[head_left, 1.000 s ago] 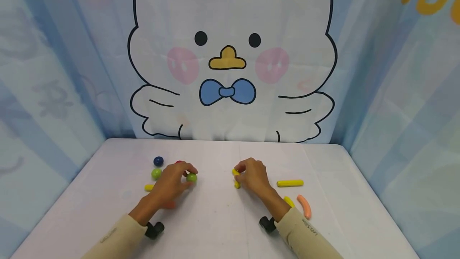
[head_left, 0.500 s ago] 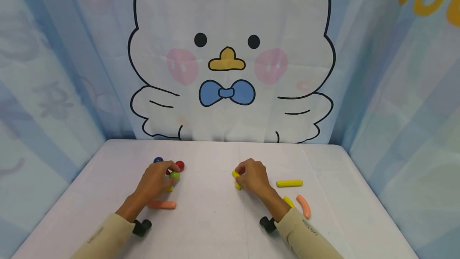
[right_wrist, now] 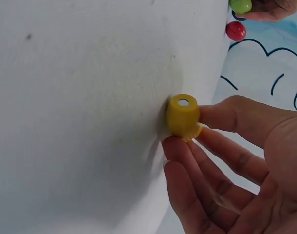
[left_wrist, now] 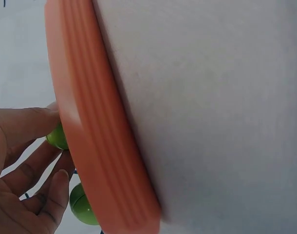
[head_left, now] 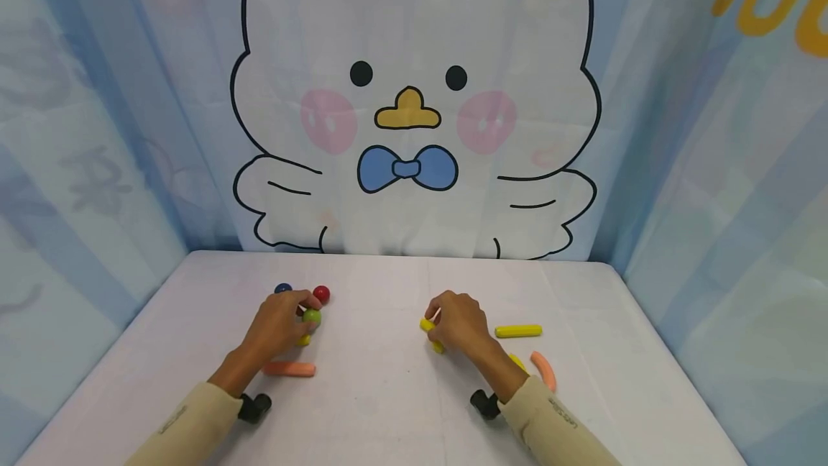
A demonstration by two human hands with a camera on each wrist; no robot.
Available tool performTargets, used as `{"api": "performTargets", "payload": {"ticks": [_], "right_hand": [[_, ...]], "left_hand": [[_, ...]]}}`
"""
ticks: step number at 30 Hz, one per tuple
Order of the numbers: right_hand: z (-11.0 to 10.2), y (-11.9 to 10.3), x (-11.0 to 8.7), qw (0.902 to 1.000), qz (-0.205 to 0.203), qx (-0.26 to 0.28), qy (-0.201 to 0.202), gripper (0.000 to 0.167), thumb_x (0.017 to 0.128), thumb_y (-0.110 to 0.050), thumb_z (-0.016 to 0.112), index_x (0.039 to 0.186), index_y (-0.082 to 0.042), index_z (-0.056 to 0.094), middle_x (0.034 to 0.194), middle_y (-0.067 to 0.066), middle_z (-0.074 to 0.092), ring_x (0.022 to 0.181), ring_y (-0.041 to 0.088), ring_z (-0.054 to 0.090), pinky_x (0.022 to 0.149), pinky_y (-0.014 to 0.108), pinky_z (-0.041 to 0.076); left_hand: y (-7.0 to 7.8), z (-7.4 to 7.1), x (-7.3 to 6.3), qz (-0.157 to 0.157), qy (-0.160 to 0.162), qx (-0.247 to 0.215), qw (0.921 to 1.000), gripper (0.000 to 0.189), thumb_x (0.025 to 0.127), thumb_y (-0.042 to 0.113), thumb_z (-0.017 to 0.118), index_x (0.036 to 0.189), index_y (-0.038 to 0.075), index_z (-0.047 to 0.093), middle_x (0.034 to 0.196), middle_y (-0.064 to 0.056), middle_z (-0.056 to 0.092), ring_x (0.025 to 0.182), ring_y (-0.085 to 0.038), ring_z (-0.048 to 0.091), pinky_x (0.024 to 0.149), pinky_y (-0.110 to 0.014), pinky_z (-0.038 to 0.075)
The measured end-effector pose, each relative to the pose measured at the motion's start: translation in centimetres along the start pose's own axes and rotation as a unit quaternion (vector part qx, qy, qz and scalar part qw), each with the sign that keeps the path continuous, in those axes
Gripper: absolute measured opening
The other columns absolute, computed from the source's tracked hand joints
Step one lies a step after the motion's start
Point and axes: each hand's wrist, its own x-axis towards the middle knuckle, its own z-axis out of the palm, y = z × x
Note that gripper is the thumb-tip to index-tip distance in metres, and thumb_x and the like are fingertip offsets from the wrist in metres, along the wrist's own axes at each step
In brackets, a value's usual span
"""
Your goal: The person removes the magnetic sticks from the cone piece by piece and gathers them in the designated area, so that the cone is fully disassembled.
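In the head view, my left hand [head_left: 277, 323] pinches a green ball [head_left: 312, 316] between thumb and fingers. A yellow stick [head_left: 303, 340] pokes out just below that ball, mostly hidden by the hand. The left wrist view shows a second green ball [left_wrist: 83, 207] beneath the fingers. My right hand [head_left: 461, 322] pinches a short yellow magnetic stick [head_left: 437, 346] close over the white table [head_left: 375, 416]. Seen end-on in the right wrist view, this yellow piece [right_wrist: 182, 116] has a silvery disc set in its tip, with thumb and fingertips on its side.
A red ball [head_left: 321, 294] and a dark blue ball [head_left: 282, 288] lie beyond my left hand. An orange stick [head_left: 290, 369] lies nearer. Right of my right hand are a straight yellow stick [head_left: 519, 331], a curved orange piece [head_left: 544, 370] and a partly covered yellow piece [head_left: 517, 361].
My left hand has carried the green ball leftward, bringing the red ball and orange stick into fuller view. The yellow stick in my right hand has tilted, its near end swinging right.
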Motion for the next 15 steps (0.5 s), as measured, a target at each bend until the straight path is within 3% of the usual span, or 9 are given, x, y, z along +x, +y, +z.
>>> {"api": "performTargets", "payload": {"ticks": [8,15], "right_hand": [[-0.6,0.6,-1.2,0.9993,-0.019,-0.024,-0.021,0.022,0.075,-0.009,0.093,0.088,-0.019,0.077,0.075,-0.004,0.066,0.071,0.016,0.058,0.062,0.030,0.049],[-2.1,1.7,-3.1,0.9998,-0.021,0.003,0.001,0.023,0.077,-0.008,0.092,0.093,-0.018,0.079,0.080,-0.004,0.068,0.077,0.016,0.059,0.065,0.030,0.049]], "left_hand": [[-0.2,0.1,-0.1,0.010,0.007,-0.003,0.9999,0.029,0.085,0.004,0.088,0.112,0.007,0.077,0.113,-0.010,0.078,0.102,-0.027,0.069,0.093,-0.046,0.062],[-0.2,0.1,0.0,0.014,0.009,0.001,0.9999,0.029,0.085,0.003,0.088,0.111,0.007,0.077,0.111,-0.010,0.078,0.101,-0.027,0.069,0.093,-0.047,0.062]]}}
